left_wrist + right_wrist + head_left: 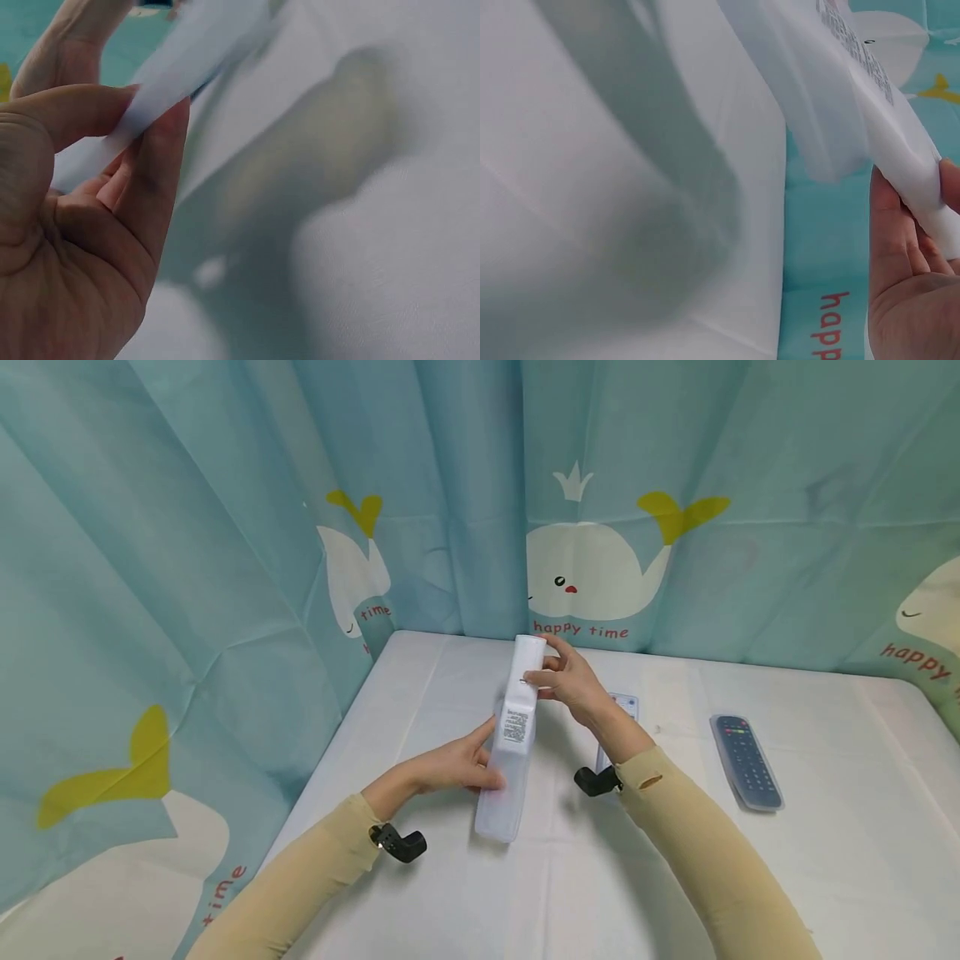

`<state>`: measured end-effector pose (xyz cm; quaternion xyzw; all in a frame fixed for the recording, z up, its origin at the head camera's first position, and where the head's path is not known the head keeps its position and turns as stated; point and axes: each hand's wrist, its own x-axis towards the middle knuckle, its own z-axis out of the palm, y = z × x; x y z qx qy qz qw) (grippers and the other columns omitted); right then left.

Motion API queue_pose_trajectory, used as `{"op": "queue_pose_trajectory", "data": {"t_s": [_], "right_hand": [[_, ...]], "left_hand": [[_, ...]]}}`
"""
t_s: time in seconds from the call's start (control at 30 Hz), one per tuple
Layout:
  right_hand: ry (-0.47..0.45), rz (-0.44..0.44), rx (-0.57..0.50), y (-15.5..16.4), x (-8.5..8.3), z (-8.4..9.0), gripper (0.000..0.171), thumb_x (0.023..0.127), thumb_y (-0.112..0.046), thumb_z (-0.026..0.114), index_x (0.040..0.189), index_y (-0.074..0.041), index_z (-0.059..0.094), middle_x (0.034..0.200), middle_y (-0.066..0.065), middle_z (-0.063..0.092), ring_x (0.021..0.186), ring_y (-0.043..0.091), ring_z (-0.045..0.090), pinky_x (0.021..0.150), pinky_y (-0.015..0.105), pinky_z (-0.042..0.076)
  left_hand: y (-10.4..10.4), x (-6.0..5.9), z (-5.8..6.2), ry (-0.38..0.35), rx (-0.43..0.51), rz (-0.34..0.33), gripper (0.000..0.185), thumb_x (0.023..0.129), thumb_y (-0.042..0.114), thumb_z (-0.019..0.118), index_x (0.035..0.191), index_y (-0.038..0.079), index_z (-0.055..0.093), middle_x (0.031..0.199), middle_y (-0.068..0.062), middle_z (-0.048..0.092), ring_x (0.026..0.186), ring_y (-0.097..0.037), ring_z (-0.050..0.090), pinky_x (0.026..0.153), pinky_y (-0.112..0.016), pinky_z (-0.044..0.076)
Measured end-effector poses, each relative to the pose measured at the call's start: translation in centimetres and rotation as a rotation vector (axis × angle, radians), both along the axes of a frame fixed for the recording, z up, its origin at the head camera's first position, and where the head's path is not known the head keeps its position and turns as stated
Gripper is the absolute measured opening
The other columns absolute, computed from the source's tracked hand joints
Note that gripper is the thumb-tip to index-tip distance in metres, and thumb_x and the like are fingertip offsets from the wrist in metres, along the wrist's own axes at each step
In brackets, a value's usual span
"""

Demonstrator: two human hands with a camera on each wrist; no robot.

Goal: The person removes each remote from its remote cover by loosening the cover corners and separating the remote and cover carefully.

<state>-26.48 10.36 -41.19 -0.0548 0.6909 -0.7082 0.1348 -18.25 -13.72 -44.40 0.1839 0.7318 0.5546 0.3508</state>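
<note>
A white remote control (525, 681), its printed label facing up, stands partly out of a translucent sleeve (502, 806) over the table. My left hand (453, 766) pinches the sleeve from the left between thumb and fingers; in the left wrist view the pale sleeve (161, 94) passes between those fingertips. Higher up, my right hand (570, 681) grips the upper end of the remote, thumb on the label side and fingers behind. In the right wrist view, the sleeve's open end (829, 150) hangs beside the remote's body (904, 142).
A dark remote control (746, 760) in a clear cover lies on the right of the white table (847, 827). Another pale, clear-covered object (626, 703) lies partly hidden under my right forearm. A blue curtain (465, 468) with whale prints hangs behind the table and on the left.
</note>
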Motion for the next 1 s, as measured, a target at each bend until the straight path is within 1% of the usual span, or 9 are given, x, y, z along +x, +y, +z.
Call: {"op": "queue_pose_trajectory", "data": {"t_s": [0.1, 0.17, 0.33, 0.47, 0.6, 0.7, 0.77, 0.87, 1.0], "right_hand": [[-0.001, 0.002, 0.012, 0.1, -0.1, -0.1, 0.074, 0.094, -0.001, 0.071, 0.156, -0.019, 0.036, 0.133, 0.019, 0.06, 0.108, 0.029, 0.062, 0.084, 0.04, 0.059], [-0.004, 0.001, 0.011, 0.2, -0.1, -0.1, 0.074, 0.094, -0.001, 0.071, 0.157, -0.019, 0.035, 0.133, 0.019, 0.06, 0.108, 0.029, 0.062, 0.084, 0.04, 0.059], [0.0, 0.0, -0.003, 0.3, -0.2, -0.2, 0.075, 0.094, -0.001, 0.071, 0.157, -0.018, 0.034, 0.132, 0.019, 0.061, 0.105, 0.027, 0.063, 0.082, 0.039, 0.059], [0.004, 0.004, -0.005, 0.4, -0.1, -0.2, 0.075, 0.095, -0.002, 0.071, 0.158, -0.017, 0.034, 0.134, 0.021, 0.059, 0.105, 0.027, 0.063, 0.084, 0.04, 0.059], [0.001, 0.0, -0.009, 0.5, -0.1, -0.3, 0.074, 0.095, -0.002, 0.071, 0.157, -0.017, 0.035, 0.133, 0.02, 0.06, 0.105, 0.026, 0.062, 0.083, 0.04, 0.059], [-0.003, -0.006, -0.016, 0.5, -0.1, -0.4, 0.072, 0.095, -0.002, 0.071, 0.156, -0.018, 0.036, 0.131, 0.018, 0.061, 0.106, 0.026, 0.063, 0.083, 0.039, 0.059], [-0.002, -0.005, -0.017, 0.5, -0.1, -0.4, 0.072, 0.095, -0.002, 0.071, 0.156, -0.018, 0.036, 0.131, 0.018, 0.061, 0.107, 0.026, 0.063, 0.084, 0.04, 0.059], [0.007, 0.011, -0.006, 0.6, -0.1, -0.4, 0.073, 0.095, -0.004, 0.072, 0.157, -0.019, 0.035, 0.131, 0.019, 0.061, 0.107, 0.028, 0.064, 0.085, 0.043, 0.059], [0.008, 0.04, 0.011, 0.8, -0.1, -0.4, 0.076, 0.095, -0.006, 0.072, 0.158, -0.021, 0.033, 0.13, 0.023, 0.06, 0.104, 0.03, 0.066, 0.086, 0.048, 0.059]], "left_hand": [[0.1, 0.1, -0.1, -0.007, 0.002, -0.021, 0.109, 0.094, 0.015, 0.075, 0.165, 0.029, -0.006, 0.111, -0.013, 0.072, 0.105, -0.026, 0.069, 0.085, -0.043, 0.058], [0.3, 0.1, -0.1, -0.014, 0.009, -0.009, 0.108, 0.093, 0.013, 0.075, 0.165, 0.03, -0.005, 0.114, -0.015, 0.071, 0.107, -0.027, 0.069, 0.085, -0.043, 0.058], [0.6, 0.1, -0.3, -0.047, 0.028, 0.032, 0.108, 0.092, 0.009, 0.074, 0.165, 0.031, -0.003, 0.137, -0.018, 0.059, 0.117, -0.031, 0.063, 0.089, -0.046, 0.056], [0.8, 0.2, -0.3, -0.045, 0.012, 0.056, 0.107, 0.093, 0.011, 0.073, 0.165, 0.031, -0.004, 0.149, -0.017, 0.049, 0.121, -0.031, 0.06, 0.09, -0.046, 0.055], [0.9, 0.1, -0.5, -0.018, -0.004, 0.07, 0.098, 0.098, 0.017, 0.07, 0.165, 0.032, 0.0, 0.146, -0.013, 0.053, 0.119, -0.028, 0.06, 0.091, -0.046, 0.054], [1.0, 0.0, -0.6, -0.005, 0.013, 0.091, 0.092, 0.1, 0.019, 0.068, 0.165, 0.03, 0.003, 0.141, -0.014, 0.057, 0.118, -0.027, 0.061, 0.093, -0.046, 0.054], [1.1, 0.0, -0.7, -0.002, 0.033, 0.106, 0.091, 0.101, 0.017, 0.067, 0.165, 0.029, 0.004, 0.138, -0.015, 0.059, 0.116, -0.026, 0.062, 0.093, -0.044, 0.054], [1.2, -0.1, -0.9, 0.004, 0.072, 0.131, 0.092, 0.1, 0.009, 0.065, 0.165, 0.031, 0.004, 0.134, -0.018, 0.06, 0.111, -0.026, 0.063, 0.088, -0.041, 0.054], [1.2, 0.0, -0.9, 0.01, 0.099, 0.153, 0.095, 0.099, 0.003, 0.064, 0.165, 0.036, 0.005, 0.137, -0.017, 0.058, 0.109, -0.026, 0.062, 0.085, -0.039, 0.054]]}}
